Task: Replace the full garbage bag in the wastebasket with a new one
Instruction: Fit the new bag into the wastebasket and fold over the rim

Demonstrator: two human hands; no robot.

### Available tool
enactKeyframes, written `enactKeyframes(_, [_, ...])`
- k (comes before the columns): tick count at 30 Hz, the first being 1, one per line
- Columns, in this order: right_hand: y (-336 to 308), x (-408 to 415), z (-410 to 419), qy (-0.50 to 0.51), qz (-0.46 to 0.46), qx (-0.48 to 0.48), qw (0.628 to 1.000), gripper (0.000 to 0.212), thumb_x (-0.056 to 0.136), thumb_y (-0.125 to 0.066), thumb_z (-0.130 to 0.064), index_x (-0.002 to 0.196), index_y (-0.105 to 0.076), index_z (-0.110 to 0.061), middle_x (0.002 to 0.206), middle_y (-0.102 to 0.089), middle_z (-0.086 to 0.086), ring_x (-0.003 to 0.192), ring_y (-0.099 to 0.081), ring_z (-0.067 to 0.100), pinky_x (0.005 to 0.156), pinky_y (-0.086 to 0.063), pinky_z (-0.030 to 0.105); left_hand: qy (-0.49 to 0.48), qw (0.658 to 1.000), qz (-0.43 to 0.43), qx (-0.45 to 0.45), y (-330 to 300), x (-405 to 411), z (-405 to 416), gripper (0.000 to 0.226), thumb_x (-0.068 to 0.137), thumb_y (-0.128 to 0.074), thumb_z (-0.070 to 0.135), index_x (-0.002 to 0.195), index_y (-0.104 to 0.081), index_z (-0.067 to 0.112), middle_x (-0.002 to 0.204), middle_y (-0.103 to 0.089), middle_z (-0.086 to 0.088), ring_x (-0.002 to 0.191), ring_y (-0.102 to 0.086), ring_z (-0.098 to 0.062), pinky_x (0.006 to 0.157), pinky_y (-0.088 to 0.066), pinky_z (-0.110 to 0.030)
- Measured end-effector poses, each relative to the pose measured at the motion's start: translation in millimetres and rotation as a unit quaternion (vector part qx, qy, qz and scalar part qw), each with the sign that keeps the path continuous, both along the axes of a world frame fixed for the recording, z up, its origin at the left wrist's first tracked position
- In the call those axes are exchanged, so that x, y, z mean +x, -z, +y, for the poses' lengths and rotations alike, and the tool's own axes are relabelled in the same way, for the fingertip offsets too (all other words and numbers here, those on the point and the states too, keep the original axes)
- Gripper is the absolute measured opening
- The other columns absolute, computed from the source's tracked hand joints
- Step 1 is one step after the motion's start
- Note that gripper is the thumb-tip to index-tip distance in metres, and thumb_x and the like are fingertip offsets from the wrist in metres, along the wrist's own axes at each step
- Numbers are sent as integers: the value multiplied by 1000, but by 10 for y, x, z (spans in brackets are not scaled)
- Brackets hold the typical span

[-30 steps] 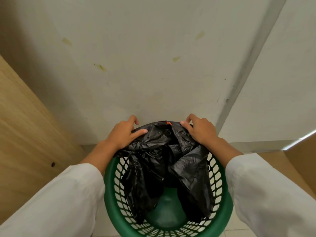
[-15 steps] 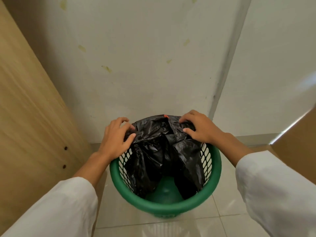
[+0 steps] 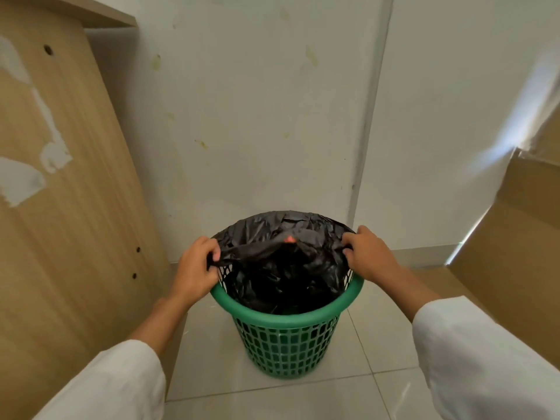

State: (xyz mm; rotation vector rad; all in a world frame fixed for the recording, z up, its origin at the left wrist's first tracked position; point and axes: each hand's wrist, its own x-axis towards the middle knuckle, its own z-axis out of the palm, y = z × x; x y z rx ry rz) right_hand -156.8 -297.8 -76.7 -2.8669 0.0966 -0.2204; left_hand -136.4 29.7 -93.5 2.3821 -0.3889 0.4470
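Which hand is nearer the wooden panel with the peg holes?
Left. The left hand grips the black bag at the basket's left rim, beside the wooden panel; the right hand grips the bag at the opposite rim, farther away.

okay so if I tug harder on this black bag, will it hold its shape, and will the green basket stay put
The black bag is thin, crinkled film, so it will probably just drape and stretch. The green basket is openwork plastic with nothing visibly weighing it down, so a hard pull from either hand may tip it.
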Motion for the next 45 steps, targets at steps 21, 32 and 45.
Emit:
enactKeyframes(21, [-19, -496, 73, -57, -2, -35, 998, 39, 84, -59, -49, 97, -47, -15, 93, -52, 3, 86, -50, 23, 68, -42, 34, 62, 937, -88, 332, -7, -349, -3, 42, 88, -29, 53, 104, -61, 30, 93, -54, 3, 83, -56, -18, 93, -42, -40])
enactKeyframes(32, [19, -764, 24, -13, -133, 58, 989, 21, 82, -44, 6, 94, -51, -10, 95, -53, 8, 84, -49, 27, 69, -40, 35, 103, 969, -42, 219, 11, -690, 96, 75, 75, -47, -6, 139, -35, 32, 98, -46, 6, 87, -39, -14, 76, -47, -36])
enactKeyframes(45, [41, -995, 205, -161, -117, -58, 978, 7, 89, -53, -9, 97, -53, -11, 97, -57, 7, 88, -53, 27, 68, -40, 32, 103, 977, -31, 183, -68, -842, -298, 36, 69, -47, -16, 87, -46, 15, 93, -57, -2, 88, -53, -24, 67, -44, -37])
